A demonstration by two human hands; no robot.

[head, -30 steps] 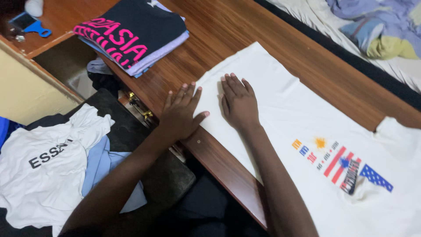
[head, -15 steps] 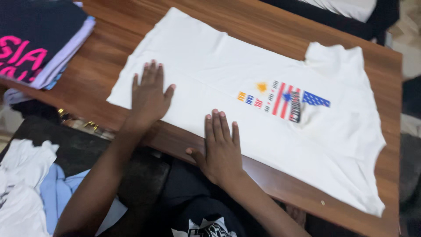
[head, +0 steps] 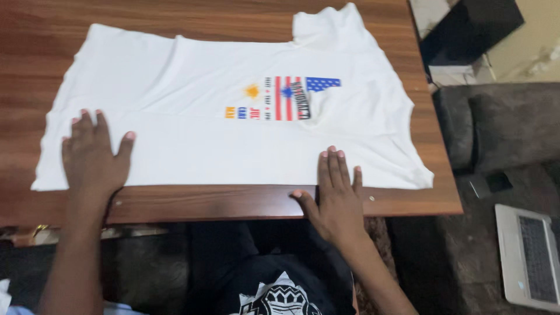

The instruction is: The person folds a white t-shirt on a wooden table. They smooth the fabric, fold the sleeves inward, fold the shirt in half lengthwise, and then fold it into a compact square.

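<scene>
Your left hand [head: 93, 157] lies flat, palm down, on the near left corner of the white T-shirt [head: 192, 154]; its fingers [head: 87, 125] are spread apart and grip nothing. Your right hand [head: 335, 195] presses the near edge of the same shirt further right, with the fingers [head: 331, 169] held close together on the cloth, the thumb out on the desk [head: 233, 201] edge, and nothing held.

The shirt is spread across the wooden desk just beyond both sets of fingers. Its near long edge runs along the desk edge between your hands. A small coloured print [head: 283, 98] with red stripes and a blue patch sits beyond and between the fingers, nearer the right hand. A sleeve [head: 329, 23] projects at the far side, beyond the right fingers.

Handling judgement: the cloth is light, thin and limp. It will slide easily on the smooth wood and wrinkle under uneven pressure. Take hold at the hem corners or along the near edge, pinching both layers if doubled; whether it is doubled cannot be told.

Right of the right fingers, off the desk, a laptop [head: 528, 254] rests on a dark surface.
</scene>
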